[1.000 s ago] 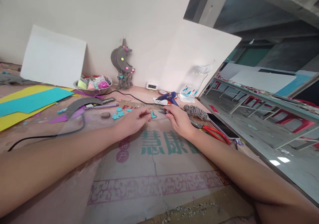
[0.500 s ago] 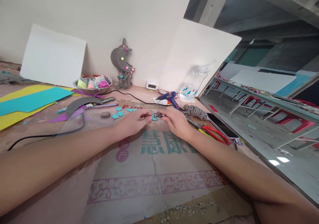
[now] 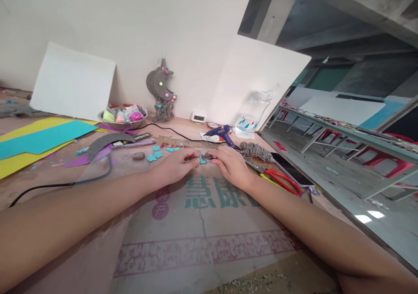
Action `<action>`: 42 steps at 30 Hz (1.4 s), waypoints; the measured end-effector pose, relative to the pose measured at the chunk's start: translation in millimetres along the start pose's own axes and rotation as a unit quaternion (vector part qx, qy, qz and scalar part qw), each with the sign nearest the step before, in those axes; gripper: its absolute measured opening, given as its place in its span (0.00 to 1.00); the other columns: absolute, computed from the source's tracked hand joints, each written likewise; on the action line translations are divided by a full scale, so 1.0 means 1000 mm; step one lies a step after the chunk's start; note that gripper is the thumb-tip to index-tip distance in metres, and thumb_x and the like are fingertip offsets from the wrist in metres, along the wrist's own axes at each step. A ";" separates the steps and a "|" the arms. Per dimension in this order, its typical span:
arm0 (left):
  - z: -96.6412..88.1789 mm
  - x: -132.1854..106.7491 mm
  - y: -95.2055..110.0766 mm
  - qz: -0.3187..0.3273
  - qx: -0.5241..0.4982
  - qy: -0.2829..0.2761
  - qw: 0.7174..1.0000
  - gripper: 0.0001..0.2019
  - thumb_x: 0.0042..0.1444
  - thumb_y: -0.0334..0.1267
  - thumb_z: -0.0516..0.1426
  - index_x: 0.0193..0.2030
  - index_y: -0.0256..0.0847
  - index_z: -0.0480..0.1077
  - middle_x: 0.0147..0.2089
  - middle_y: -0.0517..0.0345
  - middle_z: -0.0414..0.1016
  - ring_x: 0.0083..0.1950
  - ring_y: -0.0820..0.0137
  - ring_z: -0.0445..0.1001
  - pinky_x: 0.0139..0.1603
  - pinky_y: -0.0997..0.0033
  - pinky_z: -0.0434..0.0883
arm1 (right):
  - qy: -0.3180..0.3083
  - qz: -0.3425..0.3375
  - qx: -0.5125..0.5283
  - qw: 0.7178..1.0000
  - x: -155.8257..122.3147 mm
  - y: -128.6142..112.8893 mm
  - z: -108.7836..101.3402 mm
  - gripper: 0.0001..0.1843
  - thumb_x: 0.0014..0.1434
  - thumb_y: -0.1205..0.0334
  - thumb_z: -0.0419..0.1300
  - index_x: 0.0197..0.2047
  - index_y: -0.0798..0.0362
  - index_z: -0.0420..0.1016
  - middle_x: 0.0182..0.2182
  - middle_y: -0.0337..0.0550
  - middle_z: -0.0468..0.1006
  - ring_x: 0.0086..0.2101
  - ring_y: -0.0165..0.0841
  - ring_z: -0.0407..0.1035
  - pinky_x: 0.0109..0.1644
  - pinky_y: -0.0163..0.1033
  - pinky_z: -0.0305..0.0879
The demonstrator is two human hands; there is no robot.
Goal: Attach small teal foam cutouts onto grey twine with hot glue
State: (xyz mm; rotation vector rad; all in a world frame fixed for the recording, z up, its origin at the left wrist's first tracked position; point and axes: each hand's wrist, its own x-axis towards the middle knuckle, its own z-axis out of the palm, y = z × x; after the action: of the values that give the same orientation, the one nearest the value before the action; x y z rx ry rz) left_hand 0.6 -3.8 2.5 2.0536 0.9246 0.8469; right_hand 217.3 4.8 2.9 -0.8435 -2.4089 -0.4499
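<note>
Pale panelling [image 3: 130,19] closed off the far side of the table [image 3: 183,124], and at the far left I saw a white board [image 3: 73,82] leaning there. Below it a turquoise sheet [image 3: 48,137] overlapped a yellow sheet [image 3: 19,165], crowding that side. Next came a metal bowl [image 3: 126,124] of colourful bagged lumps, then a grey crescent ornament [image 3: 156,85] upright by the panelling.

Across the near middle I had a translucent printed sheet [image 3: 170,224], the widest stretch to move over, with a forearm along either flank. Teal flower cutouts [image 3: 154,156] lay just left and far of the left hand [image 3: 176,165], whose thumb and forefinger were pinched on a small teal piece [image 3: 203,160] at their tips. Just right of that piece, the right hand [image 3: 230,165] had its fingers closed on a small dark object [image 3: 208,157], too small for me to identify.

Beyond the right hand I noted a blue glue gun [image 3: 222,133] and a clear jug [image 3: 250,115]. To its right, coiled twine [image 3: 256,151], red-handled pliers [image 3: 284,180] and a phone [image 3: 292,170] bunched near the table's right edge, where the view dropped to the floor [image 3: 392,233].
</note>
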 end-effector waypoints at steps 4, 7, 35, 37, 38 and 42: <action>0.002 0.001 -0.004 -0.007 -0.015 0.001 1.000 0.09 0.58 0.40 0.49 0.30 0.39 0.63 0.26 0.65 0.62 0.28 0.75 0.60 0.30 0.75 0.58 | -0.005 0.010 0.008 1.000 -0.001 -0.001 0.000 0.15 0.65 0.58 0.48 0.45 0.55 0.72 0.31 0.47 0.74 0.35 0.35 0.66 0.41 0.40 0.62; 0.003 0.001 -0.007 -0.015 -0.021 0.009 1.000 0.10 0.58 0.41 0.48 0.30 0.39 0.63 0.26 0.65 0.62 0.28 0.75 0.60 0.30 0.75 0.59 | 0.012 0.057 0.037 0.998 -0.001 0.001 0.002 0.15 0.65 0.58 0.48 0.47 0.55 0.71 0.36 0.48 0.75 0.38 0.36 0.68 0.44 0.41 0.64; 0.000 0.000 -0.003 -0.019 0.076 0.075 0.994 0.09 0.58 0.39 0.47 0.33 0.41 0.65 0.32 0.62 0.70 0.36 0.69 0.68 0.36 0.70 0.61 | -0.009 0.059 0.028 0.998 -0.003 0.005 0.004 0.17 0.66 0.57 0.46 0.46 0.54 0.72 0.31 0.46 0.73 0.35 0.36 0.67 0.41 0.40 0.63; 0.000 0.000 -0.002 -0.019 0.074 0.077 0.994 0.08 0.58 0.39 0.47 0.34 0.41 0.65 0.33 0.61 0.71 0.37 0.68 0.68 0.37 0.70 0.61 | -0.010 0.057 0.030 0.998 -0.002 0.004 0.003 0.17 0.66 0.57 0.46 0.46 0.54 0.72 0.31 0.46 0.74 0.35 0.36 0.67 0.41 0.41 0.63; 0.000 0.000 -0.002 -0.018 0.074 0.078 0.994 0.08 0.58 0.38 0.47 0.34 0.41 0.66 0.33 0.61 0.71 0.37 0.68 0.68 0.38 0.70 0.61 | -0.010 0.055 0.030 0.998 -0.002 0.004 0.003 0.17 0.66 0.57 0.46 0.46 0.54 0.72 0.31 0.46 0.74 0.35 0.36 0.67 0.42 0.41 0.63; 0.000 0.000 -0.003 -0.010 0.090 0.082 0.993 0.08 0.58 0.38 0.47 0.34 0.41 0.66 0.33 0.61 0.72 0.37 0.68 0.68 0.37 0.69 0.61 | -0.012 0.050 0.027 0.998 -0.002 0.003 0.003 0.17 0.66 0.57 0.46 0.46 0.53 0.72 0.31 0.46 0.74 0.35 0.35 0.67 0.41 0.40 0.63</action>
State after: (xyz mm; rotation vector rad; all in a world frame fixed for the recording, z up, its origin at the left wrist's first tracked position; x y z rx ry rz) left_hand -0.7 -2.6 0.5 2.1459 1.1460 0.9622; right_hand 219.8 7.7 -0.4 -0.9463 -2.3768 -0.3364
